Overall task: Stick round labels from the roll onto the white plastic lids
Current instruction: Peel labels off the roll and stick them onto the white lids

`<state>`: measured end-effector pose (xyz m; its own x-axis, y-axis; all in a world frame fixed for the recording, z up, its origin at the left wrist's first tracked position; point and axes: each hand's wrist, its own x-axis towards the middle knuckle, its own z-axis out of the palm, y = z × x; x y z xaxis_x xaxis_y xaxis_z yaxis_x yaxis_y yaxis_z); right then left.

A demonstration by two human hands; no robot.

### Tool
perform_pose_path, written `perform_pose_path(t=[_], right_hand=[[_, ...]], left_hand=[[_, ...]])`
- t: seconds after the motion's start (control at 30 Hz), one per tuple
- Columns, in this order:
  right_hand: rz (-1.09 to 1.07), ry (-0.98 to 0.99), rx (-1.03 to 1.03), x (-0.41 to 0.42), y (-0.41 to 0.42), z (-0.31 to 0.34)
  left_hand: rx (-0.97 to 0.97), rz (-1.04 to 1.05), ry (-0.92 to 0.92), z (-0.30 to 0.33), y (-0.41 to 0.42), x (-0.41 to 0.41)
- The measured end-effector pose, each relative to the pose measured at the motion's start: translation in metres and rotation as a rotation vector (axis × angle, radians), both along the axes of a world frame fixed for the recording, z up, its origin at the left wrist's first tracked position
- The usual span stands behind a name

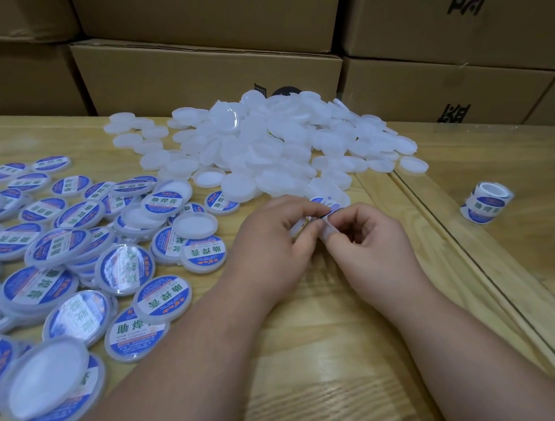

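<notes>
Both hands meet at mid-table, forearms angling in from the near edge, wrists low over the wooden tabletop point(308, 352). The left hand point(271, 239) is curled, knuckles up, fingers wrapped around a white lid point(297, 226) that shows only as a pale sliver at its fingertips. The right hand point(371, 238) is curled too, thumb and forefinger pinching the edge of a blue-and-white round label point(328, 205) right against that lid; whether the label is already stuck down, I cannot tell. Just beyond the fingers sits the heap of plain white lids point(282, 140). Off to the left spreads the labelled pile point(64, 245), some lids overturned. The label roll point(487, 202) stands well apart on the right, past the table seam. Cardboard boxes point(206, 73) wall the back.
</notes>
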<state>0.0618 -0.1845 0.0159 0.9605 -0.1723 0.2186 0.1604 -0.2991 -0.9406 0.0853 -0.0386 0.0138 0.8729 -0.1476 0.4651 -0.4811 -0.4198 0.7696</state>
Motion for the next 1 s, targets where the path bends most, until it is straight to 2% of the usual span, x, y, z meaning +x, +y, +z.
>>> perform_pose_path(t=[0.17,0.33,0.43,0.53,0.67,0.8,1.0], right_hand=[[-0.076,-0.029,-0.011,0.000,0.002,0.001],[-0.131,-0.038,-0.036,0.001,0.001,0.001],[-0.175,-0.089,-0.048,0.002,0.000,0.001],[-0.197,-0.249,-0.125,-0.001,0.001,0.005],[-0.120,-0.463,-0.297,-0.005,0.005,0.006],[-0.060,-0.487,-0.312,-0.004,0.006,0.005],[-0.115,-0.484,-0.240,-0.005,0.009,0.008]], left_hand=[[-0.111,0.108,0.020,-0.003,0.000,0.001],[-0.399,0.189,0.067,0.004,0.003,0.001],[-0.496,0.188,0.088,0.007,0.005,0.001],[-0.511,0.146,0.136,0.008,0.003,-0.001],[-0.492,0.095,0.206,0.008,0.002,-0.003],[-0.497,0.057,0.253,0.008,0.005,-0.004],[-0.587,-0.097,0.307,0.012,0.009,-0.003]])
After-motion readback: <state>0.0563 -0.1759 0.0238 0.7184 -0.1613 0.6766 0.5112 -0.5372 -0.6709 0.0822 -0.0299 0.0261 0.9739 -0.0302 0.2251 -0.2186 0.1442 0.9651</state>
